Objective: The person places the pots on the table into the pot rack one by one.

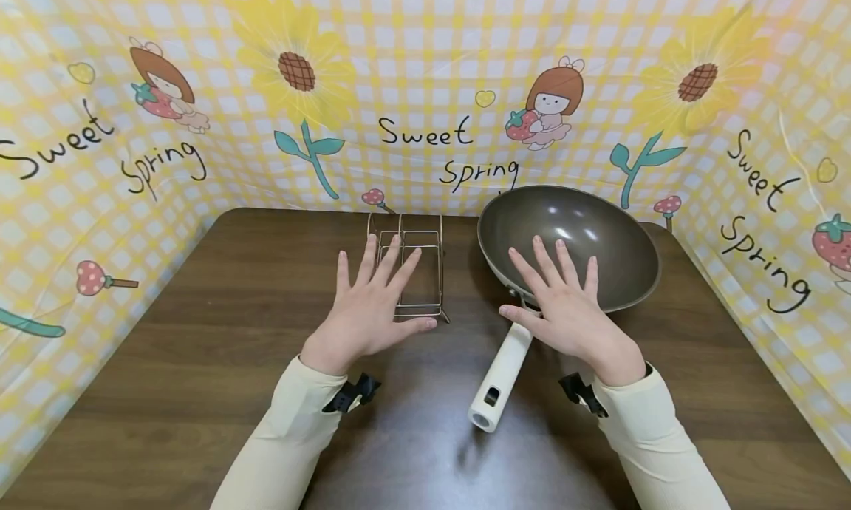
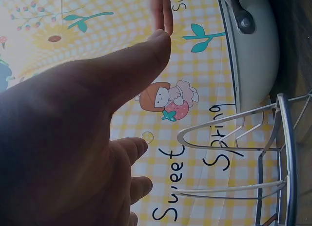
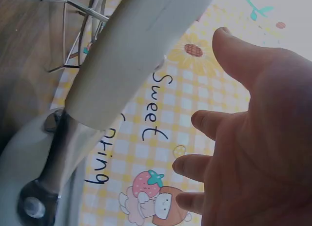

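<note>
My left hand (image 1: 366, 310) hovers with fingers spread, partly hiding a metal wire rack (image 1: 441, 273) at the back middle of the table. In the left wrist view the rack (image 2: 290, 162) stands apart from the hand, its thin wire loops pointing up. Fingers fanned out, my right hand (image 1: 568, 307) is over the near edge of a dark-coated frying pan (image 1: 598, 236) and holds nothing. The pan's cream handle (image 1: 501, 377) points toward me, with a slot near its end. In the right wrist view the handle (image 3: 131, 60) lies apart from the fingers.
A brown wood-grain table (image 1: 219, 362) carries the rack and the pan. A yellow checked cloth (image 1: 425, 66) with sunflowers and lettering rises along the back and both sides. Black straps (image 1: 352, 393) sit at both wrists over cream sleeves.
</note>
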A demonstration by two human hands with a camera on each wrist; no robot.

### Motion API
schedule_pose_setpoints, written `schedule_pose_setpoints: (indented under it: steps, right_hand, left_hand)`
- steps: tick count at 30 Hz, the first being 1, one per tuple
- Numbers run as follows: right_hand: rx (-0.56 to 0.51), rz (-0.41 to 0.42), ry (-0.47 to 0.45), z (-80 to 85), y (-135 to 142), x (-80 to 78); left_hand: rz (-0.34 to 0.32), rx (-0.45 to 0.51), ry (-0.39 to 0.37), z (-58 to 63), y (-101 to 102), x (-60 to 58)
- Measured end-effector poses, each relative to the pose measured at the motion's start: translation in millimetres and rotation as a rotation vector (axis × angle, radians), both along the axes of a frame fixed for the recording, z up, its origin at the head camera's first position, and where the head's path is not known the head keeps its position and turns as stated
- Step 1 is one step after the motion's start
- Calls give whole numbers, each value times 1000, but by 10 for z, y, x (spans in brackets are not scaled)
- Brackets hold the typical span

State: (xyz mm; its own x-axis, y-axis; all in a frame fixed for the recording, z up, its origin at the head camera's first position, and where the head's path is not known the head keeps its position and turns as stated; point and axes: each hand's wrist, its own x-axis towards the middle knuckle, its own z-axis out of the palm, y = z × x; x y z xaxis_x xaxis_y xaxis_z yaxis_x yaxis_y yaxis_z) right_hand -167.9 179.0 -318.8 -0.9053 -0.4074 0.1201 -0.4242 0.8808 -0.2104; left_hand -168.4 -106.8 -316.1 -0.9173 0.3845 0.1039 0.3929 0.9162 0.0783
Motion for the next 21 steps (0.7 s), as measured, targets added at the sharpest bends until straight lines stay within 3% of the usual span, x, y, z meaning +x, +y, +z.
schedule_pose_setpoints:
  steps: [7, 14, 18, 21]
  right_hand:
    - [-148, 85, -52, 99, 71, 144]
    - [-287, 157, -113, 53, 180, 296]
    - [-403, 157, -200, -32, 275, 385]
    - [-497, 150, -270, -103, 347, 466]
  left_hand:
    - [-25, 35, 18, 7, -10, 61]
    - [-105, 188, 8, -15, 45, 180]
    - [-176, 298, -53, -64, 99, 240]
    - [-222, 408, -158, -126, 134, 289]
